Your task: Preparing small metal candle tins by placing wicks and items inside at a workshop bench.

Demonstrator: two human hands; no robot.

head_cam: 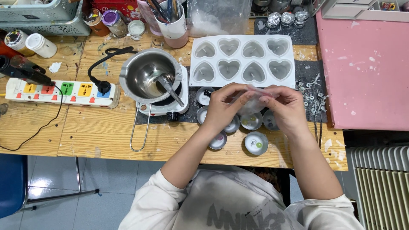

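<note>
Both hands meet over the middle of the wooden surface (106, 136), just in front of a white silicone mould with eight heart-shaped cavities (243, 60). The left hand (223, 108) and the right hand (286, 106) pinch a small clear plastic bag (252, 100) between fingertips and thumbs, fingers curled and close together; what the bag holds cannot be made out.

Under and around the hands sits a cluster of small round metal cups (256, 143), one of them with coloured specks inside, another partly hidden by the left wrist. The step in hand looks like opening or handling the bag right above these cups, so the next move seems to call for a fine, steady pinch and little sideways travel, since the cups stand close together and light.

To the left, a steel melting pot (147, 76) with a spoon in it rests on a small white hotplate (164, 106), just beside the left forearm; that is the edge to mind. Further left lies a white power strip with coloured sockets (59, 91). To the right, loose candle wicks (313, 96) are scattered on a dark mat, then a pink board (368, 68). Open room lies mainly toward the near edge of the surface, left of the cups.
</note>
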